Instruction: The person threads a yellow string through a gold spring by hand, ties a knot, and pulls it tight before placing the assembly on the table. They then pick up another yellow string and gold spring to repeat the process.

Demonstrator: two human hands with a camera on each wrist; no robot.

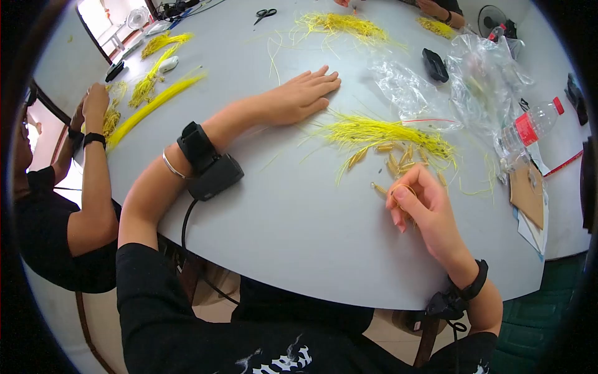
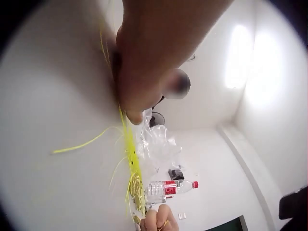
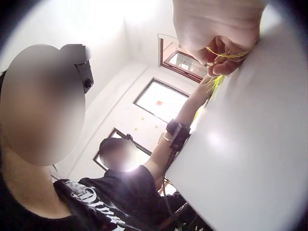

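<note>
My left hand (image 1: pixel 300 96) lies flat on the grey table (image 1: pixel 299 206), fingers spread and nearly straight, just up and left of a loose bundle of yellow-green strands (image 1: pixel 374 132). With curled fingers my right hand (image 1: pixel 427 209) pinches a thin yellow strand (image 1: pixel 408 187), which loops over the fingers; the right wrist view shows this strand (image 3: pixel 226 56) too. Beside that hand, below the bundle, lie several small golden-brown twisted pieces (image 1: pixel 393 165). In the left wrist view the strands (image 2: pixel 132 154) run past the left hand (image 2: pixel 139 82).
On the right are crumpled clear plastic bags (image 1: pixel 479 75), a black object (image 1: pixel 435 65), a bottle with a red label (image 1: pixel 529 128) and cardboard (image 1: pixel 527 193). Black scissors (image 1: pixel 265 14) and more yellow bundles (image 1: pixel 346 26) lie farther back. Another person (image 1: pixel 62 218) sits at the left.
</note>
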